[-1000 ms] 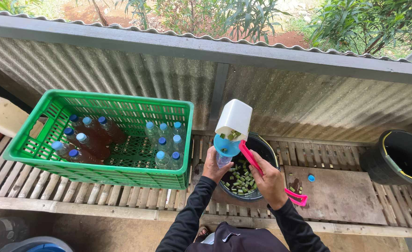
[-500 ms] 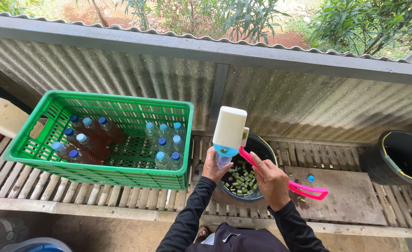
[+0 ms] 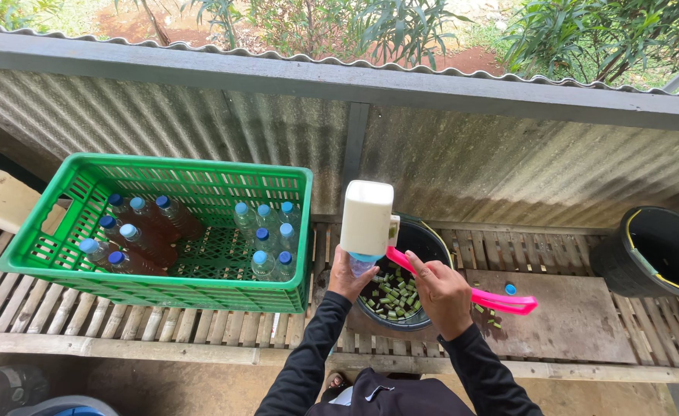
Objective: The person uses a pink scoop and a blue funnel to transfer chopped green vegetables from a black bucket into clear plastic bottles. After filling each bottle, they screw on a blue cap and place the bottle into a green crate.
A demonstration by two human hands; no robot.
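The left hand (image 3: 349,274) is closed around the neck of a white jug (image 3: 366,219), held upended over a black bucket (image 3: 424,240) that stands on the slatted bench (image 3: 201,323). The right hand (image 3: 443,293) grips a pink-handled tool (image 3: 501,299), its far end reaching up to the jug's mouth. The bucket holds green cut pieces (image 3: 392,293) (a few lie outside it). Just left stands a green crate (image 3: 155,231) of blue-capped bottles (image 3: 266,239).

Left hand (image 3: 349,276) raised, fingers gripping; right hand (image 3: 441,291) curled (both sleeves dark).
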